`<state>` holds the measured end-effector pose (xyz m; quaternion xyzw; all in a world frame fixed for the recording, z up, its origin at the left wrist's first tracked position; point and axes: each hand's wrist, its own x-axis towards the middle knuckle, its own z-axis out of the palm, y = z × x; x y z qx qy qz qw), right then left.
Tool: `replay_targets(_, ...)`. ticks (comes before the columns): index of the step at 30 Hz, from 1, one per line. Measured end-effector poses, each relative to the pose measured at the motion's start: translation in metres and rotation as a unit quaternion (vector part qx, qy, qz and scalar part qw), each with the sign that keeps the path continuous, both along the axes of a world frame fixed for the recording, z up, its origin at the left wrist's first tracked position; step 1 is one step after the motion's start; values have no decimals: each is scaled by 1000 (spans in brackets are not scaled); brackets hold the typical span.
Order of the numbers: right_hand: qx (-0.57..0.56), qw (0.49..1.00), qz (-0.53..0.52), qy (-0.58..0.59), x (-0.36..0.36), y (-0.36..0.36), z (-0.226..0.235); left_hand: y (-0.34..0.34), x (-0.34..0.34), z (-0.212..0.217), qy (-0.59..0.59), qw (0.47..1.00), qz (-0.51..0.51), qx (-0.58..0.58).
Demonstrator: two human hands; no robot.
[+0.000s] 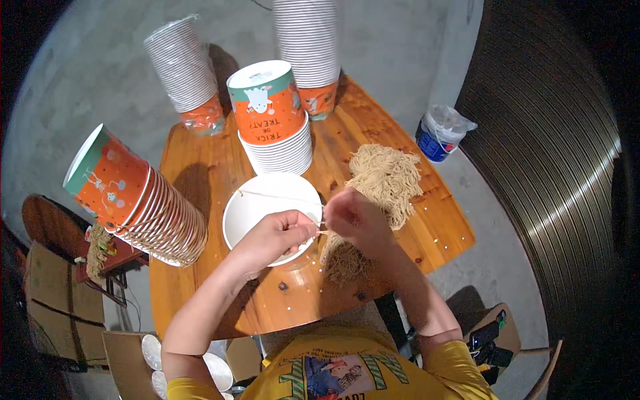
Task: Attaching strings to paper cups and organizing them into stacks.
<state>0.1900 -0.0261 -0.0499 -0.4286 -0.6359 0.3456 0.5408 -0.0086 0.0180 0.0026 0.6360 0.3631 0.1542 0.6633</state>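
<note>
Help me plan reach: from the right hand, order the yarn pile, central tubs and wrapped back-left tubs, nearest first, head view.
1. Yarn pile: right side.
2. Central tubs: ahead, left.
3. Wrapped back-left tubs: farther ahead, left.

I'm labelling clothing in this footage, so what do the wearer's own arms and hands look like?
The left hand and right hand are bare, with no gloves or watch visible. The forearms are uncovered, and the short sleeves are plain yellow.
</note>
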Motion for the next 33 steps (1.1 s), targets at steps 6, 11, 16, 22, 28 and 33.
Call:
replay_targets(6, 182, 946, -93, -253, -8, -19, 9, 0, 2, 0, 7, 1000, -6, 5)
replay_targets(11, 166, 956, -122, -209, -14, -23, 10, -1, 4, 2, 1, 1000, -10, 9)
replay_targets(16, 7, 998, -46, -39, -22, -28, 7, 3, 4, -2, -11, 999, -10, -41)
replay_targets(22, 141, 979, -86, -119, -25, -26, 4, 4, 6, 1, -42, 990, 5, -137)
replay_targets(28, 165, 967, -72, -180, -20, -31, 5, 6, 4, 3, -39, 983, 17, -181)
replay_targets(33, 138, 970, -73, -184, -18, -32, 2, 8, 2, 4, -34, 988, -3, -154)
